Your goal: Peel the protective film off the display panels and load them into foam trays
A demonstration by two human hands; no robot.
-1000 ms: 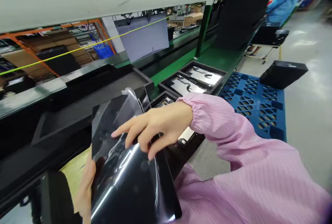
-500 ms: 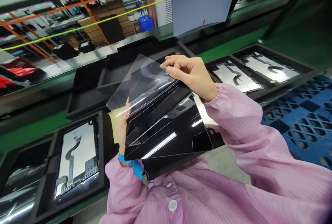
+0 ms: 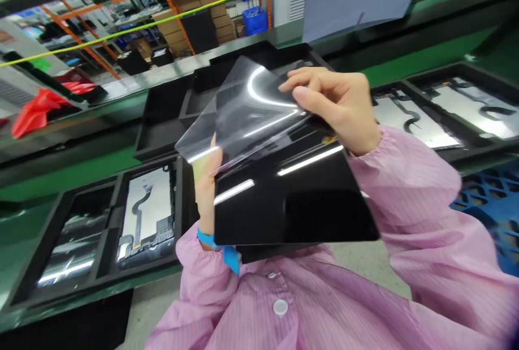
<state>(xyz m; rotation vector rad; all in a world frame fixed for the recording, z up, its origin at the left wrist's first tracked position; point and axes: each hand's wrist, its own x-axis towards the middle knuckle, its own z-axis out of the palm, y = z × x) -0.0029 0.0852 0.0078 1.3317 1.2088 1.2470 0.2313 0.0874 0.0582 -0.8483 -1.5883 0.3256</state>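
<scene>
A glossy black screen panel (image 3: 292, 204) is held up in front of my chest. My left hand (image 3: 208, 185) grips it at the left edge, partly seen through a clear film, with a blue band round the wrist. The transparent film (image 3: 243, 107) is lifted off the upper part of the panel and curls up toward the upper left. My right hand (image 3: 338, 101) pinches the film's edge between thumb and fingers, above the panel's upper right corner. Something yellow shows behind the film near my left hand.
Black foam trays (image 3: 182, 199) with screen parts lie on the green bench at left. Another such tray (image 3: 413, 82) sits at right, beside a blue plastic pallet (image 3: 494, 215). Stacked black trays (image 3: 162, 118) stand behind the panel. A yellow cord crosses above.
The film is lifted further from the panel and my right hand has moved right with its edge. The panel is tilted differently, and the whole view has shifted.
</scene>
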